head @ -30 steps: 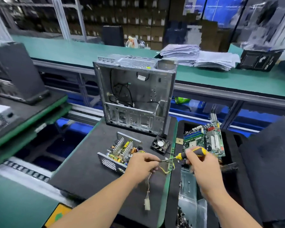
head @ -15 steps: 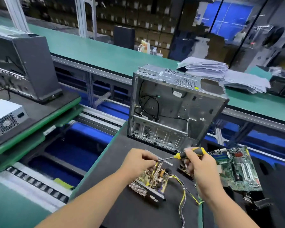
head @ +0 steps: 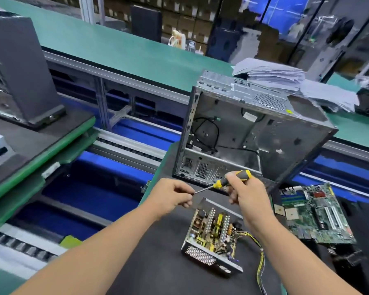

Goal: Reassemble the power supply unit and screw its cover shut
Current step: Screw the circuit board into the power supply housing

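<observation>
A long green conveyor bench (head: 124,50) crosses the top of the frame from upper left to right. On the dark foam mat (head: 158,258) in the lower centre stands an empty computer case (head: 260,133), open side to the camera, right of centre. A motherboard (head: 313,211) lies flat at centre right.

The open power supply unit (head: 213,233) lies on the mat at lower centre, directly below both hands and apart from them. Its circuit board faces up with no cover on it; no cover can be made out in this view. Its long axis runs from the mesh end at lower left up toward the right, and yellow and black wires (head: 258,256) trail off its right side. The right hand is slightly the nearer, its wrist above the unit's upper right corner.

The right hand (head: 246,195) grips the yellow and black handle of a screwdriver (head: 226,181), shaft pointing left and slightly down. The left hand (head: 173,195) has its fingers curled at the shaft's tip, pinching it or something tiny there; a screw cannot be seen.

Compared with half a second earlier, the view has swung so the unit sits clear below the hands instead of half hidden under them, while the hands keep the same pose on the tool.
</observation>
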